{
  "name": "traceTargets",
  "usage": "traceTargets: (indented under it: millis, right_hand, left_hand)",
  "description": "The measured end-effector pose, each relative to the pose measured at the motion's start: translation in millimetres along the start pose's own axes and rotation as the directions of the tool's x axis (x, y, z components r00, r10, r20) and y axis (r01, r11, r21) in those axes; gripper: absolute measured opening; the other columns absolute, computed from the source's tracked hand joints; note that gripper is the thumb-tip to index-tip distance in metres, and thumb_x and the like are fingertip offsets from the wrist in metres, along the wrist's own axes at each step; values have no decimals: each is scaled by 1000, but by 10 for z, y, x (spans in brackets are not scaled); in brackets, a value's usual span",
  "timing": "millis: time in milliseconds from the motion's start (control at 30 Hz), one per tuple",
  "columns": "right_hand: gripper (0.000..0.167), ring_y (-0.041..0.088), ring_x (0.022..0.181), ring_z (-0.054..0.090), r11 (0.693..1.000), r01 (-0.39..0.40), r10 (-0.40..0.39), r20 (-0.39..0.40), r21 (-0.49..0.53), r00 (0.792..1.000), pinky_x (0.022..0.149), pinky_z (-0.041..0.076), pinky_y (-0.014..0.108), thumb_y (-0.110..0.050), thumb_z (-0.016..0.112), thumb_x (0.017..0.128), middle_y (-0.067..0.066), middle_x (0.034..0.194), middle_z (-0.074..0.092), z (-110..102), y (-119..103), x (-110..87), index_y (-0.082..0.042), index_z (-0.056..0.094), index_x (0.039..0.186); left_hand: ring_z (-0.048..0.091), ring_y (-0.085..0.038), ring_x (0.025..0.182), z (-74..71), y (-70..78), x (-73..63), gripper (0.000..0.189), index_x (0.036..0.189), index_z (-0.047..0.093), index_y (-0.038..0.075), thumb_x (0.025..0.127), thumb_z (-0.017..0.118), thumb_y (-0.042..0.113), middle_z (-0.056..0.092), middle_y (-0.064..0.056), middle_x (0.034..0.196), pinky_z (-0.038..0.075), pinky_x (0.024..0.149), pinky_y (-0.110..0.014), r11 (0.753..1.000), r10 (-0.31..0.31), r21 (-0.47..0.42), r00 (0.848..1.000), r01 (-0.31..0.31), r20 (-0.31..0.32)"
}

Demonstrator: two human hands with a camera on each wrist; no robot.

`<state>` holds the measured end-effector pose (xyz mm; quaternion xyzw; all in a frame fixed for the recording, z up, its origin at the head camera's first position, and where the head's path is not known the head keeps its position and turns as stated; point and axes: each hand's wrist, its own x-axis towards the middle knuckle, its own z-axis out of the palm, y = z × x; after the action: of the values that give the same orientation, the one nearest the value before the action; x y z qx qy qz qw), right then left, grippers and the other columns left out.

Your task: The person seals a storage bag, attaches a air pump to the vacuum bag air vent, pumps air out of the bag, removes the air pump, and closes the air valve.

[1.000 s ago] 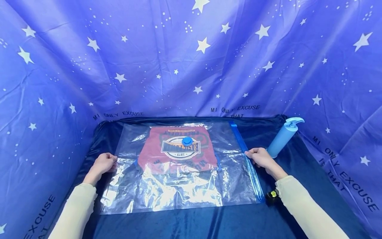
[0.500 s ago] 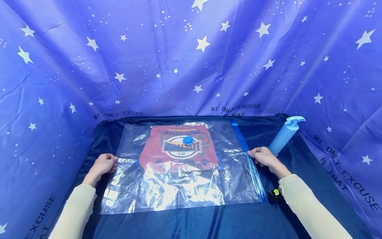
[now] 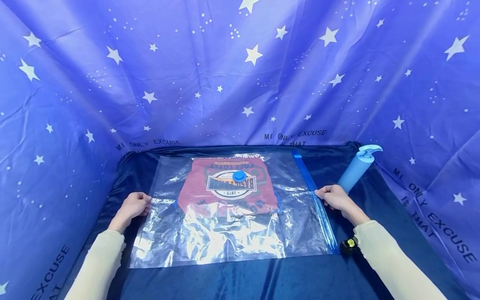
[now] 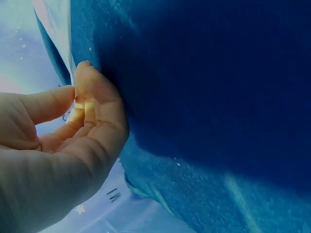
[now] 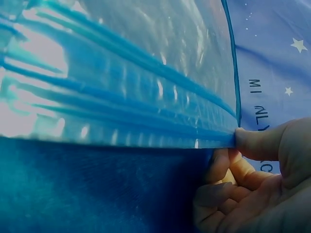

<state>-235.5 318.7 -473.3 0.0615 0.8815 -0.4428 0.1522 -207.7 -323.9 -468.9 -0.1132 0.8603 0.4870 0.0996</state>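
A clear vacuum storage bag [image 3: 240, 241] lies across the dark blue cloth, with a folded red printed garment [image 3: 228, 208] inside and a round blue valve [image 3: 239, 176] on top. My left hand [image 3: 136, 205] pinches the bag's left edge between thumb and index finger; in the left wrist view the left hand [image 4: 87, 131] shows the edge between those fingertips. At the opposite side my right hand [image 3: 333, 198] pinches the blue zip strip [image 3: 309, 175] along the bag's right edge. Close up in the right wrist view, the right hand [image 5: 257, 170] has its thumb over the ribbed strip.
Behind my right hand stands a light blue hand pump [image 3: 356, 171], tilted to the right. A small black and yellow object [image 3: 348, 246] is by my right wrist. Purple star-patterned curtain [image 3: 210, 83] surrounds the dark blue cloth-covered surface [image 3: 210, 283] on three sides.
Both hands and the bag between them have shifted slightly to the right. The garment and valve have moved along with it. Both pinches look the same.
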Motion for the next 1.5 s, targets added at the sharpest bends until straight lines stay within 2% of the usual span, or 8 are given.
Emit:
traceTargets:
  millis: [267, 500, 733, 833, 1000, 1233, 1367, 1500]
  right_hand:
    - [30, 18, 63, 48, 1000, -5, 5, -29, 5, 1000, 56, 40, 32, -23, 56, 110, 4, 75, 56, -49, 48, -33, 5, 67, 108]
    - [35, 17, 61, 48, 999, -30, 29, -54, -25, 998, 55, 40, 32, -24, 54, 111, 5, 77, 58, -92, 121, -27, 9, 66, 116]
    - [40, 25, 82, 61, 997, -10, 4, -82, -75, 997, 67, 49, 38, -27, 55, 111, 24, 114, 65, -92, 137, -56, 11, 66, 118]
    - [42, 27, 86, 62, 996, -8, -1, -94, -88, 996, 70, 51, 38, -29, 55, 111, 27, 120, 65, -79, 135, -70, 11, 67, 118]
    - [42, 27, 87, 60, 991, 6, -27, -148, -137, 989, 70, 49, 36, -33, 57, 109, 20, 107, 67, -51, 132, -110, 8, 70, 112]
    - [38, 22, 67, 51, 977, 62, -108, -221, -206, 969, 61, 42, 37, -31, 60, 107, 6, 76, 53, 7, 66, -122, 6, 58, 113]
    - [31, 21, 61, 51, 958, 143, -201, -230, -248, 952, 57, 42, 37, -27, 62, 107, 5, 74, 53, 67, -92, -73, 4, 58, 106]
    - [24, 20, 62, 54, 921, 229, -307, -224, -315, 925, 61, 45, 38, -22, 65, 105, 5, 75, 60, 168, -319, 24, 0, 65, 97]
  left_hand:
    - [61, -11, 66, 86, 35, 21, 22, 89, 59, -3, 108, 49, 4, 61, -3, 74, 54, 59, -26, 999, 9, 39, 1000, -9, 5]
    - [61, -12, 67, 149, 68, 33, 22, 88, 60, -1, 107, 51, 6, 63, -2, 75, 52, 59, -27, 995, 35, 91, 999, -34, -6]
    - [60, -13, 67, 167, 60, 47, 25, 85, 58, 0, 107, 52, 8, 62, -3, 75, 53, 60, -26, 997, 26, 72, 1000, -26, 10]
    - [59, -13, 67, 160, 56, 63, 26, 84, 58, 0, 108, 52, 9, 61, -4, 76, 53, 60, -26, 998, 18, 53, 1000, -20, 25]
    - [58, -14, 68, 156, 68, 78, 27, 84, 57, 0, 109, 51, 10, 60, -4, 78, 53, 62, -26, 999, 13, 32, 999, -15, 49]
    - [58, -14, 71, 139, 55, 80, 29, 83, 56, 1, 110, 50, 10, 59, -4, 78, 53, 64, -27, 1000, 9, 14, 996, -10, 87]
    - [57, -13, 69, 125, 37, 107, 30, 82, 55, 3, 111, 49, 11, 58, -2, 77, 52, 64, -26, 1000, 5, -6, 995, -5, 104]
    - [56, -12, 69, 124, 17, 134, 29, 84, 56, 2, 111, 51, 12, 57, -2, 77, 51, 64, -25, 1000, 3, -23, 991, 0, 132]
